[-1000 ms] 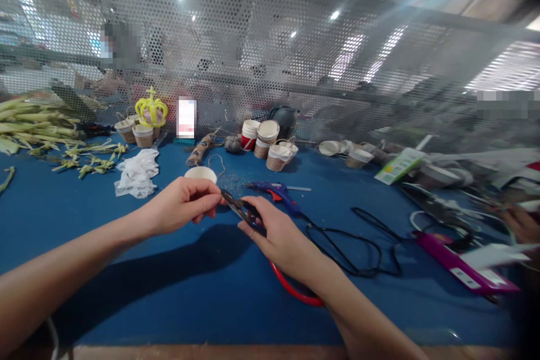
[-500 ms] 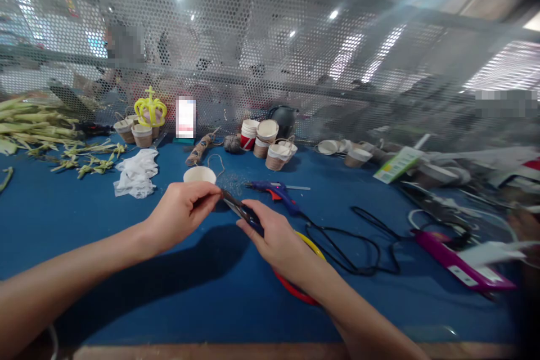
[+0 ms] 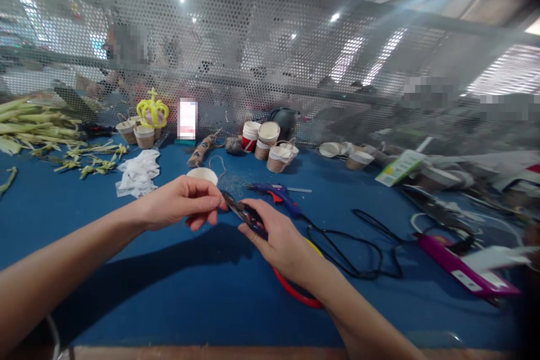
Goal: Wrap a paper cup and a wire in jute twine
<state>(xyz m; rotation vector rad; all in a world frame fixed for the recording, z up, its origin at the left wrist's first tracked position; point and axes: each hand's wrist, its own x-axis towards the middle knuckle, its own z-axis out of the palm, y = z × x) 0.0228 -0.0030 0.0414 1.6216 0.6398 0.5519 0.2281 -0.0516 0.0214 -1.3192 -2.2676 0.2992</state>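
My right hand (image 3: 276, 230) is wrapped round a dark pair of scissors (image 3: 243, 212), their blades pointing up and left. Under that wrist show a red curved piece (image 3: 293, 291) and a yellow one (image 3: 313, 246); whether they are the scissors' handles I cannot tell. With thumb and fingers pressed together, my left hand (image 3: 192, 202) is at the blade tips, and whatever it pinches is too small to make out. Just behind it stands a white-rimmed cup (image 3: 203, 175), partly hidden, with a loop of twine (image 3: 221, 164) beside it.
A blue glue gun (image 3: 276, 193) lies beyond my right hand, its black cord (image 3: 358, 270) running towards a purple power strip (image 3: 464, 267). Twine-wrapped cups (image 3: 277, 160), a twine bundle (image 3: 201, 152), white cloth (image 3: 138, 173) and dried stalks (image 3: 34, 124) stand along the mesh panel (image 3: 253, 28).
My left fingers have shifted slightly and loosened, the lower ones now showing below the thumb. My right hand and the scissors stay nearly in place. The view has shifted a little.
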